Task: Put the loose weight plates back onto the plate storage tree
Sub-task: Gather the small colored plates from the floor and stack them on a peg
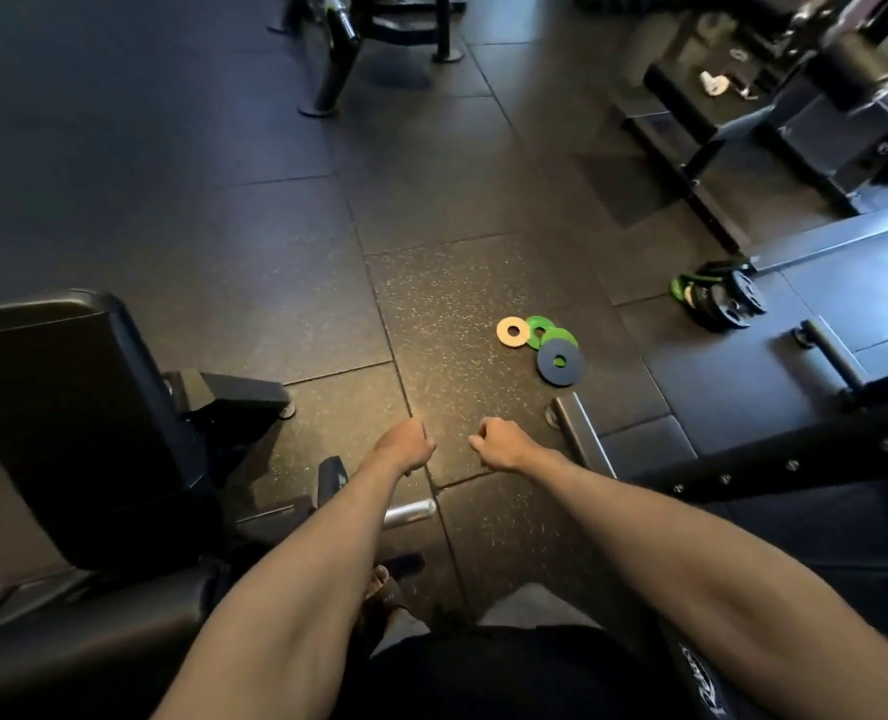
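Observation:
Several small weight plates lie flat on the speckled rubber floor ahead and to the right: a white plate, two overlapping green plates and a dark blue plate on top of one green one. Farther right, a cluster of black and green plates stands on edge together; whether it is a storage tree I cannot tell. My left hand and my right hand are stretched forward above the floor, both with fingers curled into fists and holding nothing, well short of the plates.
A padded black bench seat fills the left. A black machine frame with a floor bar lies on the right. More machine bases stand at the back and back right. My foot is below.

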